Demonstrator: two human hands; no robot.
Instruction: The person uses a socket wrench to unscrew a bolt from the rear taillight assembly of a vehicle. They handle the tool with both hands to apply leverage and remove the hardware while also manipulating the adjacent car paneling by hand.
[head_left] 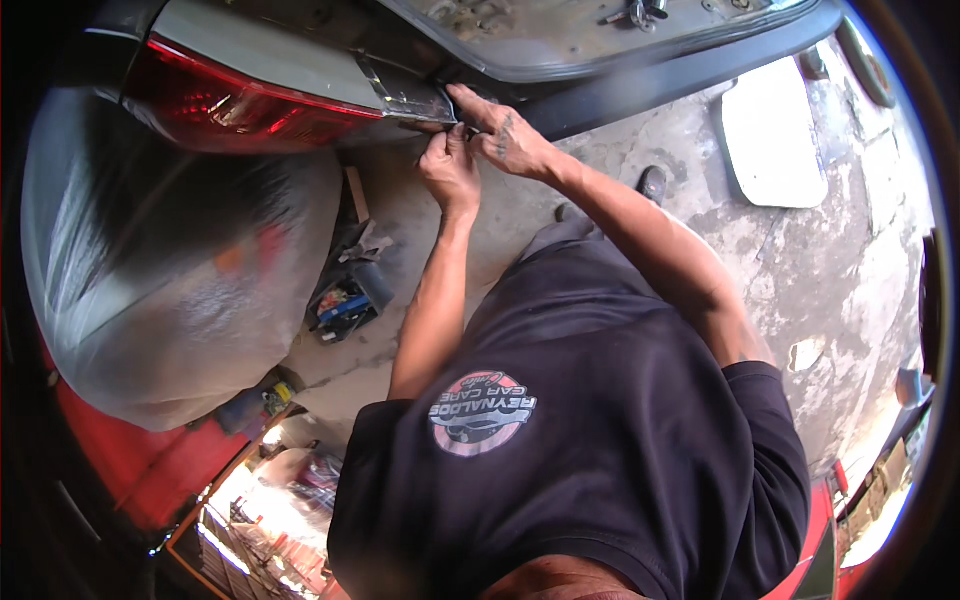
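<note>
Two-handed work, apparently, on panel corner [408, 95] right of taillight [250, 98]: left hand [452, 172] fingers together, right hand [510, 142] grip unclear; next likely needs steadiness.

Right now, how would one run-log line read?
left hand: at panel corner | right hand: beside it, same corner | red tail light: left of both | grip: unclear
</note>
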